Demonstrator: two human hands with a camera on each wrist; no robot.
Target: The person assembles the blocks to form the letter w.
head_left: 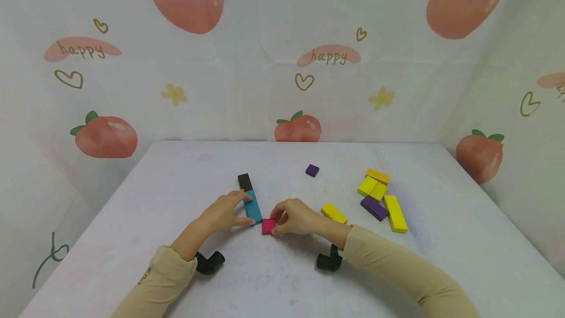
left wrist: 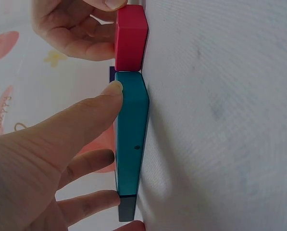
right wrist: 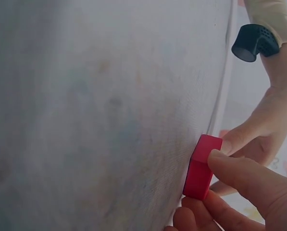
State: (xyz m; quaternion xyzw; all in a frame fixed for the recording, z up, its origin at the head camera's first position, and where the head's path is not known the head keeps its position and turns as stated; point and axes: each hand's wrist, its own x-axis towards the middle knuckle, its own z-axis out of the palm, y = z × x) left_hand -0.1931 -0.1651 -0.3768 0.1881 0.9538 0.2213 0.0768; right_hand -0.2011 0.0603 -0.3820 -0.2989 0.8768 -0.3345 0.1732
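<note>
In the left wrist view, the dark block beyond the teal block is cut by the lower edge, so its full length is not seen. Next to the teal block, a purple piece is almost fully hidden. In the right wrist view, the right hand covers part of the red block.
</note>
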